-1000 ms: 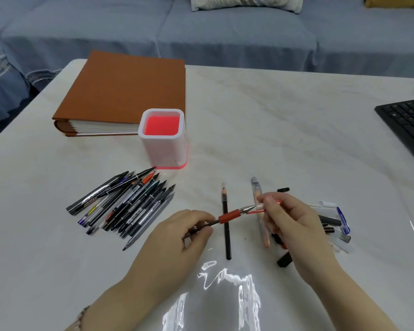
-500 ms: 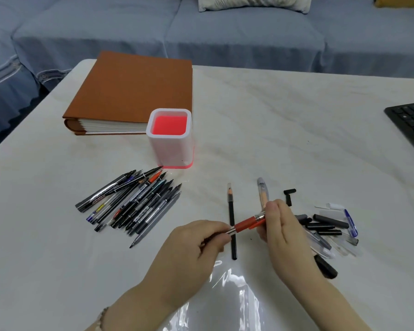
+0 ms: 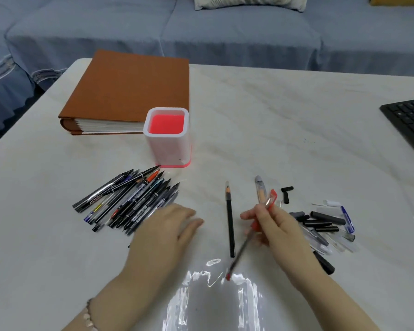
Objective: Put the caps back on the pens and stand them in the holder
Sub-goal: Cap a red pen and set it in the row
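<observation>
Now | right hand (image 3: 277,230) pinched the red pen (image 3: 243,248), red-capped end up, slanted over the table (image 3: 273,115) | left hand (image 3: 167,225) was flat, relaxed, holding nothing, beside the uncapped pens (image 3: 129,201) | white holder (image 3: 167,144) stood behind.

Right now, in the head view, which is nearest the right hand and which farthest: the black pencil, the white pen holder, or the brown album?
1. The black pencil, just left of the right hand.
2. The white pen holder, farther up-left.
3. The brown album, behind the holder.
</observation>
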{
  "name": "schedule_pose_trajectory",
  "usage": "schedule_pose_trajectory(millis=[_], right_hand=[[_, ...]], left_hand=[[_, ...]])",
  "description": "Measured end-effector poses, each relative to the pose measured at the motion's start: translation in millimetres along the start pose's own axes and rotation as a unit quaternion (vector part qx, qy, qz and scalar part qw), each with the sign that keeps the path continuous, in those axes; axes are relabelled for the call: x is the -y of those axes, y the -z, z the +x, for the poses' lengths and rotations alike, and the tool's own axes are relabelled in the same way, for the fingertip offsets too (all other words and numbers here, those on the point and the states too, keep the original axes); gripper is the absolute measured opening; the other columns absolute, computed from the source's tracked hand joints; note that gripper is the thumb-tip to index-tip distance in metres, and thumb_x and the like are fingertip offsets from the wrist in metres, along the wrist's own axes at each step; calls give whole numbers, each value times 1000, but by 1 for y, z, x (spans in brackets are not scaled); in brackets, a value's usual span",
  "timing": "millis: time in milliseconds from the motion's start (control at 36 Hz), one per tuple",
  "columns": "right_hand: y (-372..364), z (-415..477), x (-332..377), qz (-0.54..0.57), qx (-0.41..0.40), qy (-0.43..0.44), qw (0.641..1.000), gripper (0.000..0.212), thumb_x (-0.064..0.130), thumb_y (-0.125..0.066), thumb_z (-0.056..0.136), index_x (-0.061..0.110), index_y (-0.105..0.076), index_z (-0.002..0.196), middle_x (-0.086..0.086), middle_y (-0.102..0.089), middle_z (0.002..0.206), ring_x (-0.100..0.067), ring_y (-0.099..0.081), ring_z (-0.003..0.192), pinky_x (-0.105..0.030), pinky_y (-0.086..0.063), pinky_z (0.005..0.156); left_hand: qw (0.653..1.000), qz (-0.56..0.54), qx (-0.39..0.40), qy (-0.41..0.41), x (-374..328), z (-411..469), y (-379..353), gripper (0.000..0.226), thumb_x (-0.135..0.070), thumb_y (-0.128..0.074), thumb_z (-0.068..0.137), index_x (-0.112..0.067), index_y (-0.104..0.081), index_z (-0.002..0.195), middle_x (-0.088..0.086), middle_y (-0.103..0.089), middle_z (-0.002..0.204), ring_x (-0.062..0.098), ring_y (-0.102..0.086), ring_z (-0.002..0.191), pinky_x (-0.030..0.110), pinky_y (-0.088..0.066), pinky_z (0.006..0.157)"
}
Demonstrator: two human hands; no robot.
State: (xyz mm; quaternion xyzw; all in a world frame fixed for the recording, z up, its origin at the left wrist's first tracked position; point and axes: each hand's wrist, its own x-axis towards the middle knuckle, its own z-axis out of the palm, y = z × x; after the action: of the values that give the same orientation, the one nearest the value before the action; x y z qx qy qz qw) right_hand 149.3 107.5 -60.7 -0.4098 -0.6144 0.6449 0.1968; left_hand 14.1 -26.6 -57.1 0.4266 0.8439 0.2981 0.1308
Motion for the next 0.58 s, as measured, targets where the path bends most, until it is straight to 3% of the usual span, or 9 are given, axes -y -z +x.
schedule_pose_trajectory(millis=[56, 111, 194, 278, 389, 500, 583], right_hand=[[8, 6, 3, -51, -33, 16, 998, 25, 20, -40, 95, 9, -53, 77, 4, -64, 53, -3, -53, 39, -11, -37, 39], [14, 12, 4, -147, -60, 54, 986, 23, 26, -41, 94, 14, -50, 77, 1, -63, 57, -3, -52, 38, -10, -36, 41], [15, 24, 4, -267, -55, 67, 960, 11, 26, -48, 91, 15, -49, 94, 0, -61, 70, -1, -55, 49, -14, -35, 49], [8, 37, -1, -361, -29, 53, 930, 29, 18, -52, 87, 12, -46, 115, -5, -59, 86, -17, -52, 75, -24, -34, 61], [4, 41, -8, -399, -23, 59, 915, 49, 14, -52, 86, 13, -39, 133, -7, -60, 99, -21, -56, 88, -25, -41, 75], [20, 32, -4, -351, -41, 51, 934, 35, 11, -52, 86, 13, -54, 121, 1, -61, 92, -15, -57, 80, -21, -41, 74], [42, 29, -3, -417, -66, 86, 903, 26, 10, -51, 86, 15, -64, 108, -2, -65, 97, -14, -56, 79, -26, -44, 75]], left_hand=[[996, 81, -38, -1, 16, 1, 3, 33, -35, -44, 82, -14, -69, 87, -3, -68, 88, 18, -65, 76, 25, -47, 64], [991, 118, -45, 37, 27, 2, 6, 18, -21, -56, 81, -12, -68, 89, 3, -68, 90, 26, -65, 77, 31, -49, 60], [979, 187, -43, 65, 37, 3, 4, 14, -6, -69, 72, -9, -68, 86, 7, -66, 83, 32, -62, 72, 34, -49, 52], [977, 200, -28, 73, 44, 4, -2, 16, 0, -70, 69, -4, -67, 84, 11, -64, 83, 34, -59, 74, 36, -48, 49], [975, 210, -32, 61, 47, 6, -7, 15, 2, -69, 68, -3, -65, 82, 12, -62, 80, 35, -57, 74, 38, -49, 50], [976, 207, -20, 61, 44, 11, -8, 12, 0, -70, 69, -4, -64, 78, 11, -61, 74, 33, -57, 69, 36, -46, 50], [970, 239, -15, 29, 40, 14, -10, 18, 1, -77, 58, -5, -64, 69, 9, -60, 64, 31, -57, 57, 31, -42, 41]])
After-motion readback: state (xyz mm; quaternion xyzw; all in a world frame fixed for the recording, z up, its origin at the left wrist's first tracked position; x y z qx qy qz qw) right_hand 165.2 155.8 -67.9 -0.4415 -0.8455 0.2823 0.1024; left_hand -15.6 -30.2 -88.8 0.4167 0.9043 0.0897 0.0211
